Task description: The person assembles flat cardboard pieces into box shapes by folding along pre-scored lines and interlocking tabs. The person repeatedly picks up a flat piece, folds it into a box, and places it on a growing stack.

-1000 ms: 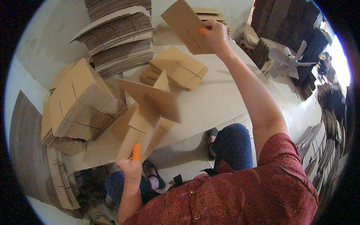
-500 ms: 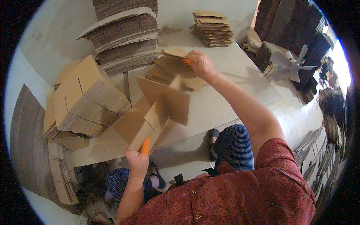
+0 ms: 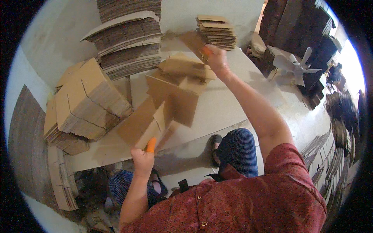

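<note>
You are in what appears to be a small cardboard-working workshop. Beyond your left fingers (image 3: 150, 145) a pale work surface (image 3: 223, 103) carries bulk stock: a thick stack of slotted cardboard sheets (image 3: 83, 103) to their left, a tall corrugated pile (image 3: 130, 40) left of your right fingers (image 3: 208, 50), and a smaller cardboard stack (image 3: 217, 34) just beyond those. Well to their right stands a bare-bladed fan (image 3: 297, 69).
</note>
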Tool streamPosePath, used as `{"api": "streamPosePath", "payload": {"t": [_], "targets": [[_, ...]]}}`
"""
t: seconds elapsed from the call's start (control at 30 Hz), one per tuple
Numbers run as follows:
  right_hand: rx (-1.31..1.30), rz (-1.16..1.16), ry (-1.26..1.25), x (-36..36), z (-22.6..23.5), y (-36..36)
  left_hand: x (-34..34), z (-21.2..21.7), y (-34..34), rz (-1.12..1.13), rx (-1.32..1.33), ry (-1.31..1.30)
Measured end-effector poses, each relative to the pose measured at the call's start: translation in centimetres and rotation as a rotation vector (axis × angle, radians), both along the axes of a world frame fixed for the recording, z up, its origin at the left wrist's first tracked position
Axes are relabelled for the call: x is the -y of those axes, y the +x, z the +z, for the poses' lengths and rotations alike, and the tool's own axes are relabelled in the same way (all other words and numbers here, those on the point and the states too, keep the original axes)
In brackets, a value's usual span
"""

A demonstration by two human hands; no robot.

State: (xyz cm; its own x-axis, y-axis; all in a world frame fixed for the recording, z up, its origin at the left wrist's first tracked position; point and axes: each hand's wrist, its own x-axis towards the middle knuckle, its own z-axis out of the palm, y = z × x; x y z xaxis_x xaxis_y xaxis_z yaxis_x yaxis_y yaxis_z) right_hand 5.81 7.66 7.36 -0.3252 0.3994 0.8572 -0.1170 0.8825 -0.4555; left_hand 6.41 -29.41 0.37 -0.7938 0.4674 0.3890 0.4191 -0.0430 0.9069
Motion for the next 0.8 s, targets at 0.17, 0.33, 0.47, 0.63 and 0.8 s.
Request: {"api": "streamPosePath", "payload": {"t": [0.17,0.33,0.47,0.63,0.8], "targets": [[-0.314,-0.086,-0.215,1.0,3.8,4.8,0.0,-0.5,-0.4,0.032,-0.013,-0.026],[-0.486,0.21,-0.431,12.7,7.2,11.5,-0.3,-1.4,-0.6,0.035,0.105,0.118],[-0.549,0.209,-0.43,18.6,2.7,12.7,-1.3,-1.9,-0.7,0.014,-0.142,0.033],[-0.325,0.217,-0.362,19.9,-0.6,11.8,-1.8,-2.8,-0.7,0.147,-0.187,0.031],[-0.349,0.155,-0.291,19.4,-0.6,11.6,-2.1,-2.6,-0.3,0.162,-0.19,0.07]]}}
